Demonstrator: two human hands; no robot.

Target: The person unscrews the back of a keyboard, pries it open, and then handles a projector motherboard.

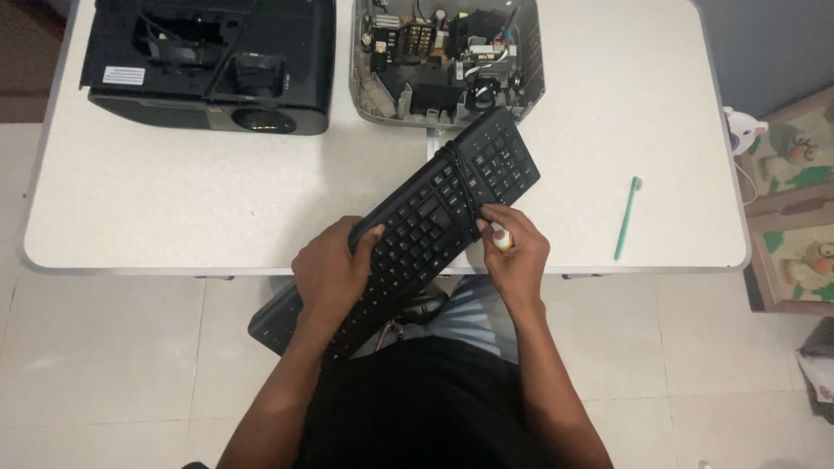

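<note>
Gripping the black keyboard (434,221) at its near edge, left hand (330,274) steadies it, tilted diagonally, half off the white desk (174,200) over the lap. Right hand (517,252) pinches a small white bottle with orange tip (502,238) against the keys beside the wrapped cable. Step looks like spot application; next needs a steady tip. Green toothbrush (627,217) lies well apart.
</note>
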